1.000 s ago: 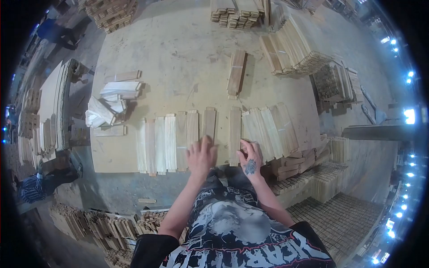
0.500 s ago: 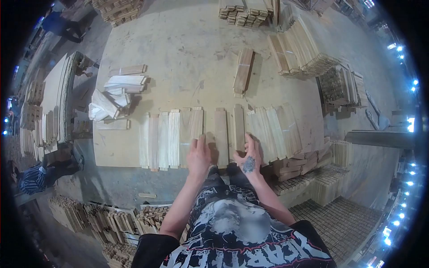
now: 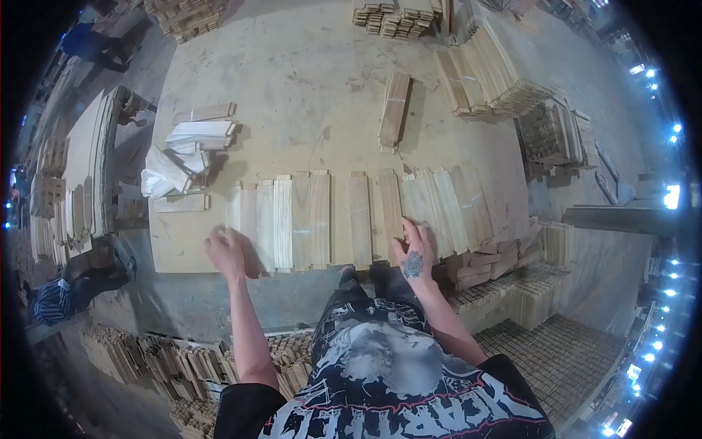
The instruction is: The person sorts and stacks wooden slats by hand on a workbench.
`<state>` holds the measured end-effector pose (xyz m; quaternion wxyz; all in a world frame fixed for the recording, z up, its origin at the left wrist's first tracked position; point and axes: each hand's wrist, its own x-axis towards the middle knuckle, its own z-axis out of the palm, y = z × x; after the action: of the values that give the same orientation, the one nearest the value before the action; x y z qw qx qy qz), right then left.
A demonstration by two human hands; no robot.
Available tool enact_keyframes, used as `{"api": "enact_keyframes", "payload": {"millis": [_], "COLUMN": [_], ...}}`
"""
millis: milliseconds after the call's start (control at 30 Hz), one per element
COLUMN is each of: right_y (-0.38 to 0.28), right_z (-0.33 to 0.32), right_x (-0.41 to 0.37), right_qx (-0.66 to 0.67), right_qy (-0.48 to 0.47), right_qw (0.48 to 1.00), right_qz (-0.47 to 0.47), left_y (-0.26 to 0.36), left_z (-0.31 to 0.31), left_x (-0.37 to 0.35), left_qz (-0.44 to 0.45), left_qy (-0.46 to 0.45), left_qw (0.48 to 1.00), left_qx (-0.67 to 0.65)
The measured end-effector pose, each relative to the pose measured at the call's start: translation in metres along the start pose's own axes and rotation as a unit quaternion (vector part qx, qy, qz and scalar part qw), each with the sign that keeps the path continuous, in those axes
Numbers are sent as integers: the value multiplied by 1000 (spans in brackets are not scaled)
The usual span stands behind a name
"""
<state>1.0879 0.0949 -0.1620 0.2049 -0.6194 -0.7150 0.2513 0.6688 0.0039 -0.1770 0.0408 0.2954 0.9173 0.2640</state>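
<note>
My left hand point(image 3: 225, 253) is at the left end of a row of light wooden planks point(image 3: 283, 223), its fingers slightly bent and apart, with nothing visible in them. Two separate planks lie to the right of that row: a brownish plank point(image 3: 359, 219) and a reddish-brown plank point(image 3: 390, 208). At the right edge of the reddish-brown plank rests my right hand point(image 3: 416, 252), thumb and fingers spread, touching it near its lower end. Another group of planks point(image 3: 453, 208) fans out just beyond the right hand.
Pale offcuts point(image 3: 175, 170) are heaped on the left of the worktable point(image 3: 292, 110). A short plank stack point(image 3: 395, 110) lies farther back, and a larger stack point(image 3: 493, 73) stands at the back right. A person in a striped top point(image 3: 53, 298) is at the far left.
My left hand has moved left, from beside the brownish plank to the row's left end. The plank at my right hand was tilted on edge and now lies flat.
</note>
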Motion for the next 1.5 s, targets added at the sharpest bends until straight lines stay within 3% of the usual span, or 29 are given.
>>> {"api": "enact_keyframes", "payload": {"millis": [33, 133, 333, 433, 533, 600, 767, 1167, 1500], "right_y": [-2, -7, -9, 9, 67, 114, 156, 144, 142], "right_z": [1, 4, 10, 3, -30, -61, -94, -78, -83], "right_x": [0, -1, -7, -3, 15, 28, 36, 32, 25], "right_qx": [19, 85, 141, 94, 53, -136, -149, -66, -39], "right_qy": [-7, -39, -69, 22, 140, 198, 161, 79, 88], "right_qw": [1000, 995, 987, 993, 989, 970, 964, 986, 989], "right_qz": [12, 23, 28, -71, -7, 37, 153, 133, 112], "left_y": [3, 3, 18, 29, 34, 32, 26, 29, 24], "left_z": [1, 10, 21, 23, 20, 19, 22, 24, 12], "left_x": [1, -8, -35, -48, -50, -49, -49, -54, -67], "left_qz": [-23, 40, 63, 67, 68, 74, 88, 76, 61], "left_qy": [-22, 6, -1, -3, -5, -7, -1, -2, -21], "left_qw": [999, 999, 996, 996, 996, 995, 993, 994, 995], "left_qx": [-31, -3, -56, -62, -63, -64, -80, -73, -72]}}
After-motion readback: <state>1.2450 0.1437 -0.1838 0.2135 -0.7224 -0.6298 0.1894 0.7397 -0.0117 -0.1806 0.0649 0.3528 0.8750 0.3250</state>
